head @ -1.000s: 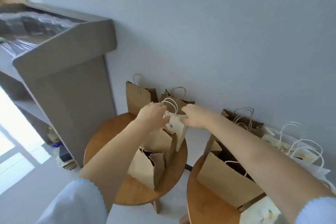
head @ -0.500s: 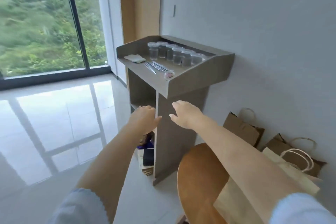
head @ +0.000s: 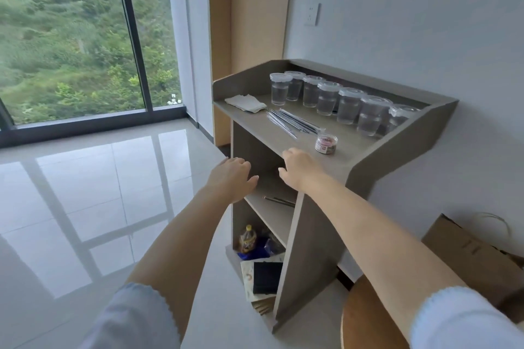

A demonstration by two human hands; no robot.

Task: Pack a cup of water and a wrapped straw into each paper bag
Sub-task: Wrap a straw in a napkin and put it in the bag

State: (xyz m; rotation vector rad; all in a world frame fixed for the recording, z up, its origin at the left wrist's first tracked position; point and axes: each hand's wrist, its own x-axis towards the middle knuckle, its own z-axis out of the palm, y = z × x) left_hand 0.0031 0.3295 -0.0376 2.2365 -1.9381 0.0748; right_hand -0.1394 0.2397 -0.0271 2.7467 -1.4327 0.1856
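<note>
Several lidded clear cups of water (head: 326, 98) stand in a row along the back of a grey stand's top (head: 283, 133). A bundle of wrapped straws (head: 293, 122) lies in front of them. My left hand (head: 231, 176) and my right hand (head: 300, 168) are stretched out side by side, empty, fingers relaxed, near the stand's front edge. My right hand hovers just short of the straws. A brown paper bag (head: 465, 258) shows at the lower right, partly cut off.
A small round jar (head: 326, 144) and a folded white cloth (head: 246, 102) lie on the stand's top. Lower shelves hold a bottle (head: 247, 239) and dark items. A round wooden table's edge (head: 354, 317) sits at the bottom right. A glossy tiled floor and a large window lie left.
My view swung left from the bags on the round tables to the stand. Both hands let go of the bag handles and now reach empty toward the stand's top.
</note>
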